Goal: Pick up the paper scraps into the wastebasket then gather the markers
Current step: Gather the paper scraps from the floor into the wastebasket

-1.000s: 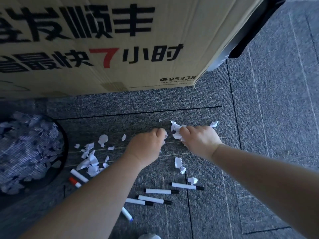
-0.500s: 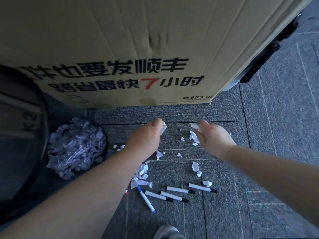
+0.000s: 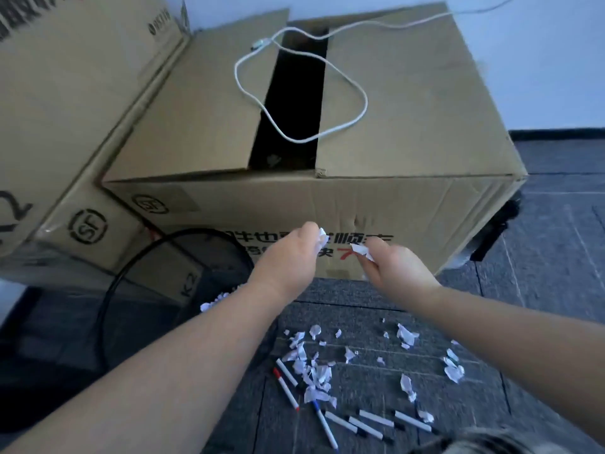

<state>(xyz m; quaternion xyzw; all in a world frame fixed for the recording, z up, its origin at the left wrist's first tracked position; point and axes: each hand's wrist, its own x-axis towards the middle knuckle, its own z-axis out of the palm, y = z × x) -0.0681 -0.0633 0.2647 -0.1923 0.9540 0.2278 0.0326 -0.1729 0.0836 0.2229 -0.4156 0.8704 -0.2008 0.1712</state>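
Observation:
My left hand [image 3: 291, 257] is raised in front of the big cardboard box, its fingers closed on white paper scraps [image 3: 322, 237]. Beside it, my right hand [image 3: 393, 267] pinches another white scrap [image 3: 361, 251]. The black mesh wastebasket [image 3: 131, 286] stands to the left below my left arm, with scraps visible inside it. Several more torn scraps [image 3: 314, 375] lie scattered on the grey carpet. Several white markers [image 3: 360, 424] lie on the carpet near the bottom edge, with a red-capped marker [image 3: 286, 388] to their left.
A large cardboard box [image 3: 409, 126] with a gap in its top stands right behind my hands, a white cable [image 3: 327, 80] looped over it. More cardboard boxes [image 3: 65, 109] are stacked at the left. Grey carpet tiles [image 3: 556, 290] extend to the right.
Both hands have lifted off the carpet with scraps in them and risen in front of the box. My view has tilted up, showing the box top and the wastebasket rim.

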